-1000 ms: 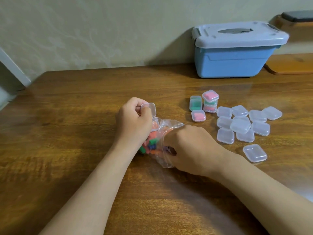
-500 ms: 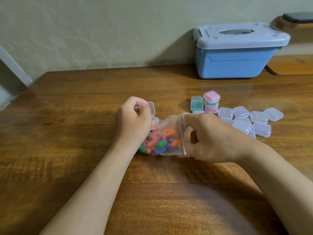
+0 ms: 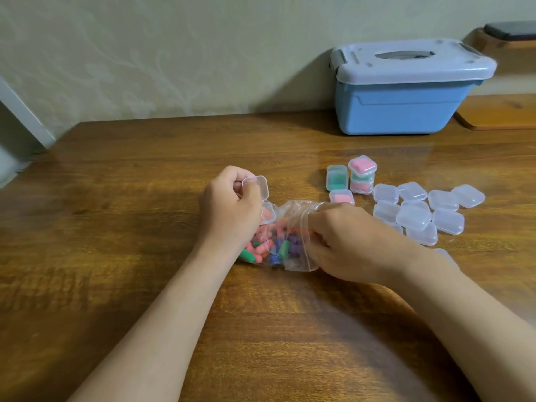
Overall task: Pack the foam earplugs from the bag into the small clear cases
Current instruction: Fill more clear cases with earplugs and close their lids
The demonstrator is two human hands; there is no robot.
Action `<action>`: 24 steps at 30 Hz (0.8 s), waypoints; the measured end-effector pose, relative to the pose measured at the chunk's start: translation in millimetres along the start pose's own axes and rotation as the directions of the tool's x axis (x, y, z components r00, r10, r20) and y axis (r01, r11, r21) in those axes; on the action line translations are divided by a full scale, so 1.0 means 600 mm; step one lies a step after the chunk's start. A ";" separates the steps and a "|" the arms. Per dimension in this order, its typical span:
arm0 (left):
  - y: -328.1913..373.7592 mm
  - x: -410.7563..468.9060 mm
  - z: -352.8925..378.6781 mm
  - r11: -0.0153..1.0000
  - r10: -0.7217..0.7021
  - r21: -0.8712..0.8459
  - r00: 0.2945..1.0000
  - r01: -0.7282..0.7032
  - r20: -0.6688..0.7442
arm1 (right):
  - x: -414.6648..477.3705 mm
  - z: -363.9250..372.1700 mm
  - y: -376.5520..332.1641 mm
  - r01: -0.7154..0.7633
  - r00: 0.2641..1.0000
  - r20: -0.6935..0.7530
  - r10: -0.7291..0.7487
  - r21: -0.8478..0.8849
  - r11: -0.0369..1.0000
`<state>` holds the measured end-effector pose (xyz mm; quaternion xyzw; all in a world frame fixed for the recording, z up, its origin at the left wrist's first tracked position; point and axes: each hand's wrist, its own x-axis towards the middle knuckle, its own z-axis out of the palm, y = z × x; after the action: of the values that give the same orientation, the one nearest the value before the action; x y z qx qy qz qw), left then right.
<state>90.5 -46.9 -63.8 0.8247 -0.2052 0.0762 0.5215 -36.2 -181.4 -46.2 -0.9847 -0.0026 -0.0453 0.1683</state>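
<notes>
Right hand (image 3: 348, 245) lower, at bag (image 3: 291, 219) rim

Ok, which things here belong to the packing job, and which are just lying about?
Job: bag of earplugs, held by right hand; open case in left hand; empty cases; filled cases.
Lying about: blue box, wooden board.

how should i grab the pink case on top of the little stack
Pinch the top pink case by its near and far side walls, coming straight down from above. It sits slightly askew on the stack, and the green case crowds its left side, so a sideways reach would likely nudge the stack over.
</notes>
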 end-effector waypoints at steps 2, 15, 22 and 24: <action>-0.001 0.000 0.000 1.000 0.001 0.009 1.000 -0.001 0.003 | 0.000 -0.001 0.001 -0.007 1.000 -0.006 0.007 0.006 1.000; -0.002 -0.002 0.002 0.999 0.048 0.025 0.999 -0.048 -0.010 | 0.002 -0.008 0.008 -0.042 0.997 -0.058 0.043 0.018 0.999; 0.002 -0.005 0.000 0.997 0.050 0.059 0.999 -0.050 0.002 | -0.002 -0.016 0.010 -0.035 0.996 -0.089 0.031 -0.045 0.998; 0.004 -0.006 -0.001 0.997 0.038 0.069 0.999 -0.038 -0.002 | -0.004 -0.022 0.014 -0.021 0.994 -0.104 0.021 -0.001 1.000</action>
<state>86.5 -46.3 -62.7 0.8379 -0.2173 0.0944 0.4918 -39.3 -193.5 -36.7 -0.9811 0.0164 -0.0950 0.1676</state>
